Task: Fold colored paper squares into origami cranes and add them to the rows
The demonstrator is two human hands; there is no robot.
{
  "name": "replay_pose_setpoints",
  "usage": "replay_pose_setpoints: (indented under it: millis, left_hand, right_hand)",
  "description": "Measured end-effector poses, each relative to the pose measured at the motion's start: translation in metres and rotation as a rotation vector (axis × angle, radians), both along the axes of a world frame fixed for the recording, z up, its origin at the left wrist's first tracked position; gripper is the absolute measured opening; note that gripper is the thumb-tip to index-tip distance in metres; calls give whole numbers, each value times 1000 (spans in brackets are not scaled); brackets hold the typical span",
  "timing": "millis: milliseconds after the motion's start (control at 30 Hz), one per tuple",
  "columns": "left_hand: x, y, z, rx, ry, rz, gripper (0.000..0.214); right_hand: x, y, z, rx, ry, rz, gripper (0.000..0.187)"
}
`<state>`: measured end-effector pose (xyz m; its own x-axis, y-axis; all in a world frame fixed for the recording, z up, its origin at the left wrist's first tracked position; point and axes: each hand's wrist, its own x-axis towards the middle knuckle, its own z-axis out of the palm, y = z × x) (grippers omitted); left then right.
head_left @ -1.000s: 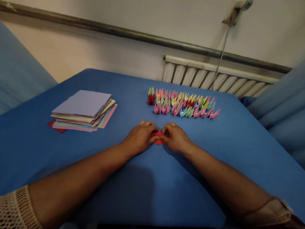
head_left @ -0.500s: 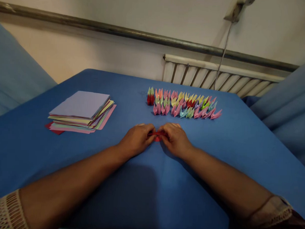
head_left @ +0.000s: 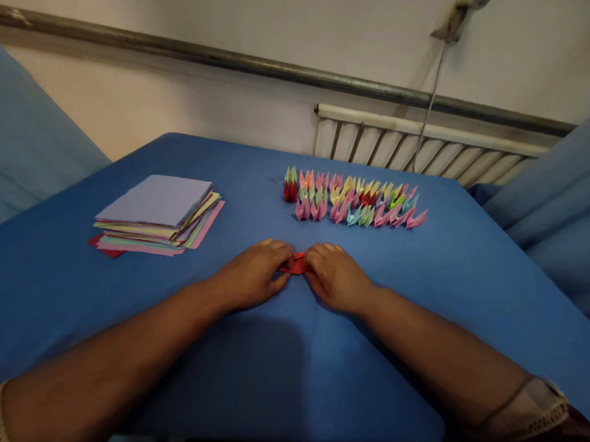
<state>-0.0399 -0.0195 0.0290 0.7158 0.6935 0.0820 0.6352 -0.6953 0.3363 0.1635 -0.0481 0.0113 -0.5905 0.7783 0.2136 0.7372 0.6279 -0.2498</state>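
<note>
A small folded red paper piece [head_left: 297, 264] lies on the blue table [head_left: 418, 296] between my two hands. My left hand [head_left: 252, 273] pinches its left end with curled fingers. My right hand [head_left: 335, 274] pinches its right end the same way. Most of the red piece is hidden under my fingertips.
A stack of coloured square paper sheets [head_left: 156, 213] lies at the left of the table. Several small folded paper pieces [head_left: 352, 198] stand in rows behind my hands. A radiator [head_left: 418, 148] and a wall rail run behind the table.
Both hands have drawn slightly toward me and shifted a little left with the red piece. More of the red paper now shows between the fingertips.
</note>
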Motion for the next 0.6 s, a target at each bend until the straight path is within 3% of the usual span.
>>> replay_pose_setpoints:
  millis: [167,333,467,600]
  left_hand:
    - [-3,-4,9,-41,15,-59,15]
    - [0,-1,5,-57,-18,-56,12]
    - [0,3,-1,-75,-44,-15,13]
    - [1,6,-6,-77,-74,28,16]
  right_hand:
    - [-1,-8,6,34,51,-61,37]
    - [0,-2,-2,-56,70,-23,22]
    - [3,6,-12,-119,209,-73,10]
    - [2,9,-14,-173,306,-130,11]
